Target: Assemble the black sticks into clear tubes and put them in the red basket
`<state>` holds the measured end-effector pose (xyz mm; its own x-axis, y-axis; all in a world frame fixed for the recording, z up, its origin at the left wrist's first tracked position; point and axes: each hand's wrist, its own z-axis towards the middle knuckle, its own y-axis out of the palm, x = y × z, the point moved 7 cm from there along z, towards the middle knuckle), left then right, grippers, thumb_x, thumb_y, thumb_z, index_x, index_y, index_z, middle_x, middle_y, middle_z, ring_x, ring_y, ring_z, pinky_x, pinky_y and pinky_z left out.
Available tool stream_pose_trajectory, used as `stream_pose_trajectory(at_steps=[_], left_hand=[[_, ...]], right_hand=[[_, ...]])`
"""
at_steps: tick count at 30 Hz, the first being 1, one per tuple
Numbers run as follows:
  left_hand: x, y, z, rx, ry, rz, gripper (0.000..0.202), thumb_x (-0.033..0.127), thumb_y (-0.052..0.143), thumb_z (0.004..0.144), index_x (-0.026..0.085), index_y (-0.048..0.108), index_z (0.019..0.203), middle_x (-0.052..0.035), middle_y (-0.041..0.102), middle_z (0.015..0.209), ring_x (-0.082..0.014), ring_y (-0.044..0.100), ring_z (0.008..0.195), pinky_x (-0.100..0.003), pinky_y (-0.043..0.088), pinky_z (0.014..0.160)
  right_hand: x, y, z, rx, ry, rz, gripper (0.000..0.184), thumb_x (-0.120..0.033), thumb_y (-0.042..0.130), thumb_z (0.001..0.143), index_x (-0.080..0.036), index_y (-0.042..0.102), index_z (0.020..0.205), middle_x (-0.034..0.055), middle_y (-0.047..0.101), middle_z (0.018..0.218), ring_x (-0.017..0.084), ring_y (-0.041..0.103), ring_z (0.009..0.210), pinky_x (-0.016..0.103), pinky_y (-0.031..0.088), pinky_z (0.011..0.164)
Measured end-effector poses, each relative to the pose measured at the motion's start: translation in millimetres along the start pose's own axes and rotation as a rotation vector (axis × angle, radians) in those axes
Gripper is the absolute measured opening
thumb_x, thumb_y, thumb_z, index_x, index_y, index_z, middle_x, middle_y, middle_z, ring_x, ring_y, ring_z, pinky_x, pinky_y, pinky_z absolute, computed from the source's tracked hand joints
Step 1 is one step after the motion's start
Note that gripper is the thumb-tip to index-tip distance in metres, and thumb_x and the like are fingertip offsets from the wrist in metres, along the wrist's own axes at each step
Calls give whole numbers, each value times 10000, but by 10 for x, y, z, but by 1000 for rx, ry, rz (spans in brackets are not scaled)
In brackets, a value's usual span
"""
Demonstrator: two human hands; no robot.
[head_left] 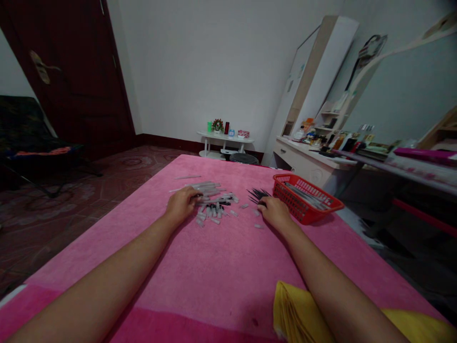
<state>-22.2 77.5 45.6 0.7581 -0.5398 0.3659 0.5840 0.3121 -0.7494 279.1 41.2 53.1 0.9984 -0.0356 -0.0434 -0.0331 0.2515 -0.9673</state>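
My left hand [183, 205] rests at the near left edge of a pile of clear plastic pen barrels [207, 187], its fingers curled together. Whatever they grip is hidden. Small clear pen caps [215, 221], some with black parts [213, 208] among them, lie just right of that hand. Over the near end of a bunch of thin black pen refills [256, 194] is my right hand [274, 212], fingers bent and closed at the tips. I cannot make out what is between them. A few loose caps [258, 226] lie left of it.
A red plastic basket [303, 216] holding long thin pieces [309, 195] stands right of my right hand. Yellow cloth [300, 312] lies under my right forearm. Pink cloth [214, 276] covers the table. A cluttered dressing table [314, 155] stands to the right.
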Motion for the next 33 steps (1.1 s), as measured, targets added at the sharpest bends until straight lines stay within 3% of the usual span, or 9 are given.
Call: stream_pose_trajectory(at_steps=[6, 12, 18, 25, 33], left_hand=[[12, -33, -14, 47, 2, 49, 296, 278, 485, 853, 221, 703, 1045, -64, 674, 951, -208, 615, 870, -291, 468, 739], [27, 37, 24, 81, 126, -48, 427, 81, 426, 778, 175, 669, 1116, -93, 662, 921, -207, 589, 894, -315, 482, 797], [45, 12, 9, 114, 140, -107, 324, 140, 473, 821, 203, 701, 1042, -74, 690, 945, -201, 615, 882, -310, 490, 804], [140, -25, -26, 116, 148, -144, 319, 140, 513, 827, 240, 692, 1071, -47, 703, 945, -187, 633, 870, -293, 498, 781], [318, 1, -45, 82, 245, -169, 313, 134, 512, 852, 240, 672, 1099, -55, 695, 964, -190, 628, 902, -325, 493, 800]], right_hand=[[143, 3, -12, -29, 100, -76, 239, -269, 582, 814, -220, 692, 1020, 96, 697, 1030, 245, 648, 960, 295, 459, 739], [181, 43, -12, -43, 102, -95, 213, -235, 555, 817, -205, 698, 972, 97, 701, 988, 247, 654, 936, 296, 459, 707], [189, -6, -4, 27, 84, -111, 203, -213, 529, 828, -193, 697, 942, 110, 702, 917, 237, 649, 896, 289, 431, 688], [-311, -211, -61, 154, -229, 161, 164, -207, 547, 830, -218, 686, 918, 42, 698, 944, 179, 609, 901, 251, 398, 747], [-638, -334, -160, 157, -324, 270, 155, -167, 561, 825, -193, 693, 902, 53, 697, 923, 172, 599, 898, 244, 395, 786]])
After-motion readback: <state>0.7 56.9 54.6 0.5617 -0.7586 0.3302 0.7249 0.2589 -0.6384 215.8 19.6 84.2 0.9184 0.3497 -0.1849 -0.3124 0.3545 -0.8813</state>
